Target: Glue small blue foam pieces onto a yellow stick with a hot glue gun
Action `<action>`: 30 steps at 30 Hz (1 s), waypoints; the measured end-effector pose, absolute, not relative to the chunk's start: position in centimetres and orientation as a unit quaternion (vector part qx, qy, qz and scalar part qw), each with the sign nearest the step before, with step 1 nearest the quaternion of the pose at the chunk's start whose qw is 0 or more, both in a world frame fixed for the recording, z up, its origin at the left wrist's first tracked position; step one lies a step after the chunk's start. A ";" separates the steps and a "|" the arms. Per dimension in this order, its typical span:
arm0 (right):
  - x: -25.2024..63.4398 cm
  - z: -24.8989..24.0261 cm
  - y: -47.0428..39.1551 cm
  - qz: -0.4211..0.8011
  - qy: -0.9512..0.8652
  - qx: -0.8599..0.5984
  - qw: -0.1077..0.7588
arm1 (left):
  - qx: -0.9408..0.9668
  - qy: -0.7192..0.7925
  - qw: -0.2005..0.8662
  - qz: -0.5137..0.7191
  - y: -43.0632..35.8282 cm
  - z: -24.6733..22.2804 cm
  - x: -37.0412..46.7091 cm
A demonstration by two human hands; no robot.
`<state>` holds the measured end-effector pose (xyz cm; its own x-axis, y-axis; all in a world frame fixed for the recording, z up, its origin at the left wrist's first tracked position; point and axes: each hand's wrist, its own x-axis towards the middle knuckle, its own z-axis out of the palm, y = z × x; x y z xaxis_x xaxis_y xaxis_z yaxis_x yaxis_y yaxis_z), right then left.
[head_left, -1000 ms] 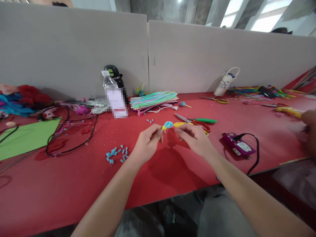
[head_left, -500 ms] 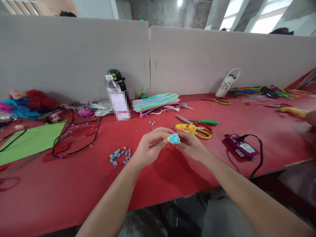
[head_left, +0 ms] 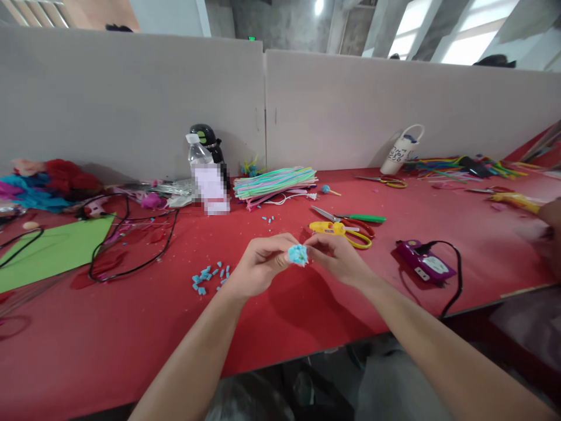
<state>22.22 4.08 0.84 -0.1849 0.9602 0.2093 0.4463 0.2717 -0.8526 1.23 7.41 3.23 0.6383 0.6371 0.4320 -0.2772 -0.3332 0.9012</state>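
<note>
A small light-blue ball of short pieces (head_left: pixel 298 255) is held up over the red table, between my two hands. My left hand (head_left: pixel 263 263) is closed on it from the left, thumb and fingers pinched at its edge. From the right, the fingertips of my right hand (head_left: pixel 336 257) are pressed together against the ball's side. Short blue pieces (head_left: pixel 204 276) lie scattered on the table to the left of my left forearm. Beyond my right hand lie a yellow glue gun (head_left: pixel 326 227) and green-handled scissors (head_left: pixel 366 218).
Behind are a bundle of pastel pipe cleaners (head_left: pixel 276 182), a blue ball on a stick (head_left: pixel 325 189), and a plastic bottle (head_left: pixel 199 153). A purple power socket (head_left: pixel 425 261) with a black cable sits right. Another person's hand (head_left: pixel 552 219) is at the right edge.
The blue ball has shifted left and slightly down between my hands, and it is turned to show more of its face. The other person's hand at the right edge has moved and is blurred.
</note>
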 end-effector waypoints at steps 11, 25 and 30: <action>21.9 0.6 4.1 0.344 -0.694 -0.500 0.388 | 0.679 0.197 0.582 0.401 7.7 2.2 1.8; 25.3 -0.1 4.2 0.256 -0.711 -0.624 0.200 | 0.647 0.477 0.446 0.394 8.9 1.4 2.7; 22.2 -0.8 3.8 0.296 -0.735 -0.552 0.260 | 0.662 0.440 0.424 0.433 8.5 1.4 2.7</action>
